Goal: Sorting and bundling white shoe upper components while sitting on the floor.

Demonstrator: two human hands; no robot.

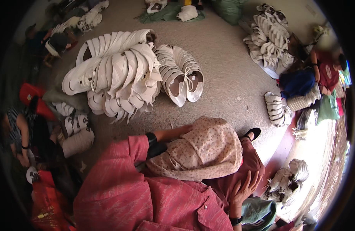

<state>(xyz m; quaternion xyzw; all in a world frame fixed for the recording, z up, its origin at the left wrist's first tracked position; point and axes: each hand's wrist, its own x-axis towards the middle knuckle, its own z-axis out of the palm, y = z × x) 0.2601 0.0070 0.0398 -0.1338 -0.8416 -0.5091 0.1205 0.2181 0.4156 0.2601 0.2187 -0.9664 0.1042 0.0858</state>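
A cream cloth with a small floral print (202, 148) lies bunched over my lap. My left forearm, with a black band at the wrist, reaches behind it; of my left hand (181, 132) only the back part shows, and its fingers are hidden by the cloth. My right hand (245, 188) rests on the maroon trouser leg (251, 159) with its fingers spread and nothing in them. Beyond the cloth, a large pile of cream shoe uppers (119, 69) lies on the floor. To its right are two nested rows of uppers (180, 73), with laces tied between them.
More uppers are heaped at the far right (268, 40) and near right (287, 181). A person in dark red (328, 73) sits at the right beside bundled uppers (303, 98). Another in stripes (19, 127) sits at the left. A green cloth (258, 211) lies near my right wrist.
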